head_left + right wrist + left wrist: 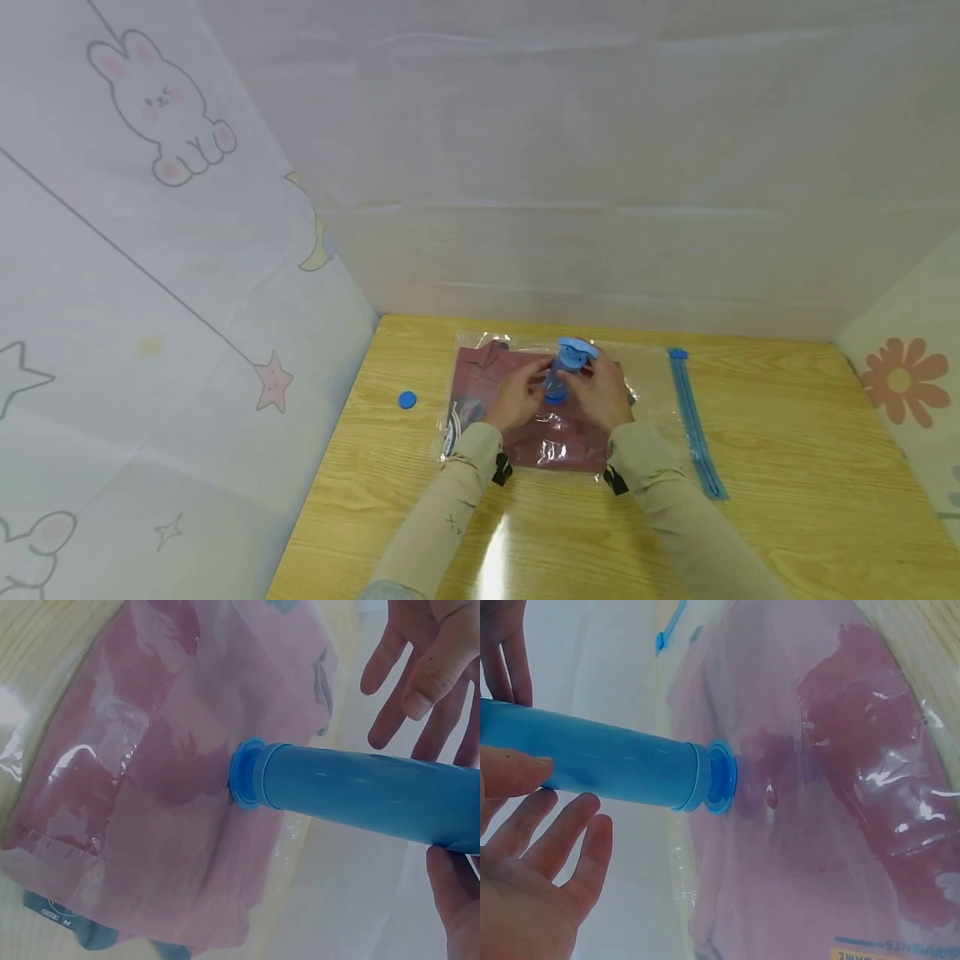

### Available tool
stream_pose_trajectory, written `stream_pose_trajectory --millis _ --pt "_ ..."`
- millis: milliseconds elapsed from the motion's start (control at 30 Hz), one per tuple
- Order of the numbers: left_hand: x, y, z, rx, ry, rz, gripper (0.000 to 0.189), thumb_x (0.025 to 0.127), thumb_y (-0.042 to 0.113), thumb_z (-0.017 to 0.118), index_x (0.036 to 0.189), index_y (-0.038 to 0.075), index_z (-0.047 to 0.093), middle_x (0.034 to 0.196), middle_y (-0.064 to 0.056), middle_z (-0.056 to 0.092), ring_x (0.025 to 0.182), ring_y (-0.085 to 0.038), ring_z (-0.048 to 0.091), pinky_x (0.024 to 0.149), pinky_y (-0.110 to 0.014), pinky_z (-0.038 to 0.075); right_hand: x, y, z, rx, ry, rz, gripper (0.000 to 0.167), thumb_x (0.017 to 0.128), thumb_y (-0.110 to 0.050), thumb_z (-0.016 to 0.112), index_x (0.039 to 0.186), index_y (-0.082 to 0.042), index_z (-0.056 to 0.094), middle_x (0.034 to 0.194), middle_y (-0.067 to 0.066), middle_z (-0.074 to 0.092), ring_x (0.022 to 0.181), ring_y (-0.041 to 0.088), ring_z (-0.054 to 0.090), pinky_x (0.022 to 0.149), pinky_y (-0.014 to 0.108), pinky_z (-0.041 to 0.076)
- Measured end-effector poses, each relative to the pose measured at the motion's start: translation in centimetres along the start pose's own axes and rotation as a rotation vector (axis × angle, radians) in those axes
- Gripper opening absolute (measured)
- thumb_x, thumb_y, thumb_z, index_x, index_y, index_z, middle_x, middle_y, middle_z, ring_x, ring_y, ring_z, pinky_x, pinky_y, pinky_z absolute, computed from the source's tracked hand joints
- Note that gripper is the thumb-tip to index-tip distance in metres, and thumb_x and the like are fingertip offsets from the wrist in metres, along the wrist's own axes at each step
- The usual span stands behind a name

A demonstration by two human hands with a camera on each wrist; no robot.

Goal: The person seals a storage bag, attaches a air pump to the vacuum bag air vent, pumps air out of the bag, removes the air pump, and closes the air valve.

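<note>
A blue hand pump [558,382] stands upright with its lower end at the round blue valve [721,776] of a clear vacuum bag [82,859]. A folded dark red garment [551,433] lies inside the bag. My right hand [602,396] grips the pump barrel from the right, below the handle [577,345]; part of its grip is hidden. To the left of the barrel is my left hand [517,397], its fingers [577,825] loosely spread. In the left wrist view its thumb overlaps the barrel.
The wooden table [795,433] ends at a white wall covering behind. A small blue round cap [407,400] lies left of the bag. Along the bag's right end runs a blue zip strip [693,429] with a slider [678,353] at its far end.
</note>
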State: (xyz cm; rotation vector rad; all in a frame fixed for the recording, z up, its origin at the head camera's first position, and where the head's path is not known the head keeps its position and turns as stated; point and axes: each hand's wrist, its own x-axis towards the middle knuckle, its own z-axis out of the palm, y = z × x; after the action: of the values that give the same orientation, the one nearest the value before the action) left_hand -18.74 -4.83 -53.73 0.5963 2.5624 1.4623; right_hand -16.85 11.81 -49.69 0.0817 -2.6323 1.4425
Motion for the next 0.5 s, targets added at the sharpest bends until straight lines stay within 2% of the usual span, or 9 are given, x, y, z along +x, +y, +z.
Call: stream_pose_trajectory --millis 200,333,433,500 --pt "0.02 -0.05 0.03 -0.068 -0.013 -0.022 0.065 0.090 -0.005 0.053 0.148 0.022 0.039 0.146 -0.010 0.049 0.122 -0.038 0.057 0.091 -0.031 0.054 0.19 -0.16 -0.17 -0.006 -0.029 -0.017 0.064 0.089 -0.017 0.070 0.144 -0.001 0.040 0.134 0.025 0.054 0.117 0.040 0.060 0.094 0.047 0.052" --pt "0.00 -0.12 0.02 -0.100 -0.006 -0.028 0.064 0.090 -0.007 0.051 0.147 0.020 0.041 0.145 -0.009 0.049 0.124 -0.038 0.055 0.095 -0.036 0.053 0.30 -0.11 -0.18 -0.046 -0.036 -0.044 0.069 0.089 -0.018 0.070 0.147 -0.001 0.036 0.135 0.025 0.054 0.116 0.040 0.060 0.095 0.048 0.052" --pt "-0.06 -0.17 -0.02 -0.102 0.003 -0.042 0.065 0.089 -0.008 0.050 0.146 0.023 0.042 0.145 -0.006 0.050 0.126 -0.034 0.054 0.098 -0.038 0.051 0.36 -0.05 -0.16 -0.100 -0.034 -0.072 0.070 0.089 -0.019 0.071 0.146 0.000 0.037 0.134 0.024 0.056 0.115 0.039 0.061 0.104 0.050 0.043" --pt "-0.14 -0.16 -0.06 -0.109 0.004 -0.055 0.065 0.089 -0.008 0.050 0.145 0.025 0.043 0.145 -0.005 0.050 0.126 -0.033 0.054 0.096 -0.037 0.052 0.36 -0.09 -0.15 -0.117 -0.035 -0.083 0.070 0.088 -0.019 0.072 0.146 0.000 0.037 0.132 0.024 0.058 0.113 0.039 0.062 0.104 0.051 0.042"
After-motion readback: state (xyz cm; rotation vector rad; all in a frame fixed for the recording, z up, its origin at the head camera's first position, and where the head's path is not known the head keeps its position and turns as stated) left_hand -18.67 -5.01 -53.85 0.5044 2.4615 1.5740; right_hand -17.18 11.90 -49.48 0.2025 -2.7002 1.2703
